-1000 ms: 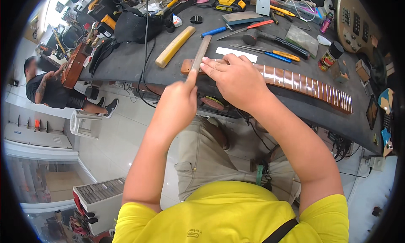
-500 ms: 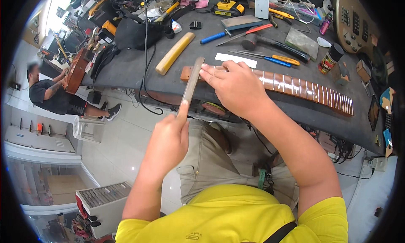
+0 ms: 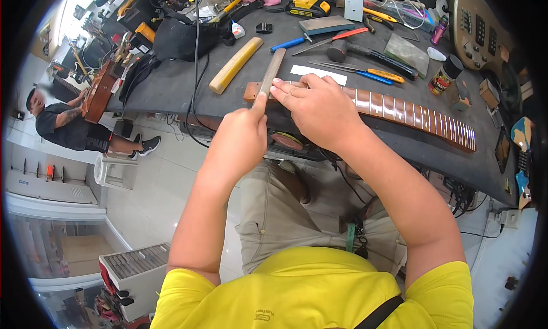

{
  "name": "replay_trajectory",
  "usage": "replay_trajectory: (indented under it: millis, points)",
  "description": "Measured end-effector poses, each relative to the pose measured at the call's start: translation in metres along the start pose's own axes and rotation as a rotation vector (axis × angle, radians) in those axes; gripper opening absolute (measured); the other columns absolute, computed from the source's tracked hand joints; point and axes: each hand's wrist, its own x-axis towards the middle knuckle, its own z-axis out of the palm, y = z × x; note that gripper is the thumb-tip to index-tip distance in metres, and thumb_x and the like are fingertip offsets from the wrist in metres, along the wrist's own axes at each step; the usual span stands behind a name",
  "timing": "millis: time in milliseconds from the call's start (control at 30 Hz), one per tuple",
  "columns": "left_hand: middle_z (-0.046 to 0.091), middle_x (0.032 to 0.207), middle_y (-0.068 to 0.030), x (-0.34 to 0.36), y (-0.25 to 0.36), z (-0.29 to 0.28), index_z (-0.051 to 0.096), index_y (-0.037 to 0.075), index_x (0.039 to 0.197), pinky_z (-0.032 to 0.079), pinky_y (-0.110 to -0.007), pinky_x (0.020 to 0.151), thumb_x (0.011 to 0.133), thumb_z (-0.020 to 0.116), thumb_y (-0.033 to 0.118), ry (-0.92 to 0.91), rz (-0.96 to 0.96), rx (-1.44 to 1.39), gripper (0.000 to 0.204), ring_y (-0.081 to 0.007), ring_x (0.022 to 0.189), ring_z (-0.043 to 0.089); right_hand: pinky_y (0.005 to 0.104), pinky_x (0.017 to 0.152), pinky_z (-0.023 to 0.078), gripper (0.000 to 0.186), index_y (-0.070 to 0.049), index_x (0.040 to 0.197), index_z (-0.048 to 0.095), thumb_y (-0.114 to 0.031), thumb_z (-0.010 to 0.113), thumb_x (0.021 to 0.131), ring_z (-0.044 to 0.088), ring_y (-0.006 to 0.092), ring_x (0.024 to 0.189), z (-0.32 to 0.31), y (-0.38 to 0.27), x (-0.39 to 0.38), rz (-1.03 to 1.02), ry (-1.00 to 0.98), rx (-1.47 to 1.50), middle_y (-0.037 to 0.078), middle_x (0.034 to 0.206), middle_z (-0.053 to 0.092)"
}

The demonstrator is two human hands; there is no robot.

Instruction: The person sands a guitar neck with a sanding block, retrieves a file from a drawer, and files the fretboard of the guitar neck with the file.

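Guitar neck of glossy brown wood, with thin pale frets, lies beneath the right hand, mostly to its right. The left hand grasps a flat greyish bar across the neck, one finger laid along it. The right hand arches, fingertips beside the bar; whether it clasps the neck, I cannot tell.

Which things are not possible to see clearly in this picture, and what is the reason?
Head view: the lower end of the flat tool, hidden inside the left hand.
Head view: part of the neck, hidden under the right hand.
Head view: the top of the drill, cut off by the upper edge.
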Motion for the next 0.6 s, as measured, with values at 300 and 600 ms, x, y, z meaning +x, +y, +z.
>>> replay_trajectory:
  millis: [300, 600]
  points:
    - [0.066, 0.084, -0.0295, -0.016, -0.001, 0.004, 0.068, -0.002, 0.149, 0.054, -0.054, 0.076, 0.104, 0.066, 0.001, 0.043, 0.01, -0.05, 0.045, -0.0492, 0.078, 0.066, 0.0441, 0.097, 0.056, 0.045, -0.014, 0.141, 0.078, -0.021, 0.066, 0.099, 0.069, 0.0267, 0.112, -0.007, 0.001, -0.002, 0.01, -0.022, 0.006, -0.002, 0.149, 0.076]
    - [0.068, 0.086, -0.0311, -0.057, -0.007, 0.012, 0.06, -0.006, 0.153, 0.055, -0.061, 0.072, 0.102, 0.069, 0.004, -0.01, 0.006, -0.05, 0.053, -0.0521, 0.081, 0.07, 0.0437, 0.099, 0.055, 0.044, -0.014, 0.14, 0.079, -0.018, 0.066, 0.098, 0.07, 0.0279, 0.113, -0.006, 0.003, -0.007, 0.043, -0.031, -0.014, -0.002, 0.148, 0.077]
